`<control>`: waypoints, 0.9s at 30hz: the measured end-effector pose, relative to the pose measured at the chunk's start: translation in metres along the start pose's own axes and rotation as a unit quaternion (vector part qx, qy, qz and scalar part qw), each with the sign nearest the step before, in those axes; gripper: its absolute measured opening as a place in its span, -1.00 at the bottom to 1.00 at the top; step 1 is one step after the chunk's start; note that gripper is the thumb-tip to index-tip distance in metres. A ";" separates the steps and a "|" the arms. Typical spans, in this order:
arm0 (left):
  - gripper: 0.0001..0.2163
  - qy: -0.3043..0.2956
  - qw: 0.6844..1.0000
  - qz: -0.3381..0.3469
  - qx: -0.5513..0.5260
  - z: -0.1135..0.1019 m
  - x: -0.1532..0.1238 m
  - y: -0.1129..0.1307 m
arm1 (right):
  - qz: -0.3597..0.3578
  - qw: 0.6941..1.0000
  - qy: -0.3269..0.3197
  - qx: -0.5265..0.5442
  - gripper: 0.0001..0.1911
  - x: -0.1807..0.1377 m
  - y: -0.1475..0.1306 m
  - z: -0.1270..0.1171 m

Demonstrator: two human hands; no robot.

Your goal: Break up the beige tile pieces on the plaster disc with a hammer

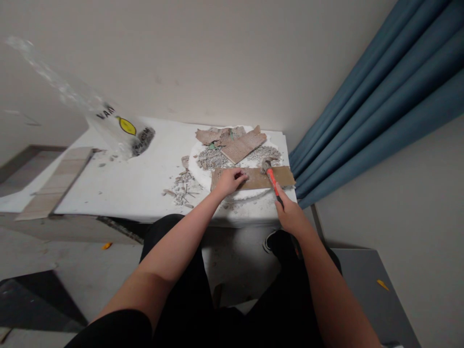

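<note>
A home room under renovation is suggested: broken tile pieces (237, 142) and rubble (212, 157) are spread over a low white board (126, 188), a blue curtain (380, 96) is hung beside plain walls (217, 58), and a dusty bare floor (72, 261) is seen.

1. Soft, even indoor light is filling the scene, keeping the pale wall (232, 58) bright without glare.
2. A clear plastic bag (108, 121) at the upper left is smearing into motion blur.
3. The left hand (228, 181), right hand (292, 215) and hammer (272, 179) are showing fairly sharp at centre.
4. Wide-angle distortion is bending the curtain (380, 96) near the right edge.
5. Dimmer shade is lying under the table (137, 183).
</note>
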State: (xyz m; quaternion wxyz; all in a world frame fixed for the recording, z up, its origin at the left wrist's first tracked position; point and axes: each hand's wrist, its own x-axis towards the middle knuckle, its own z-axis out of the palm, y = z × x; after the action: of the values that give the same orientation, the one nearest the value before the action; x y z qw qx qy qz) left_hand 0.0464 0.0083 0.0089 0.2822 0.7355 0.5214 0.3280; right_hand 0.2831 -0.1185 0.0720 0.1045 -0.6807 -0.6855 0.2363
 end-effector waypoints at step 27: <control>-0.81 0.030 0.995 0.084 0.046 0.019 -0.004 -0.014 | -0.062 0.998 0.030 -0.007 -0.34 -0.038 -0.034 0.004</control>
State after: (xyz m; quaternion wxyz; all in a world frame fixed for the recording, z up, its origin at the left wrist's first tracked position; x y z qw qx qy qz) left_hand 0.0527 0.0075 -0.0143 0.2032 0.7787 0.4808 0.3482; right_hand 0.2529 -0.1548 0.0913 0.1354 -0.6443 -0.7246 0.2040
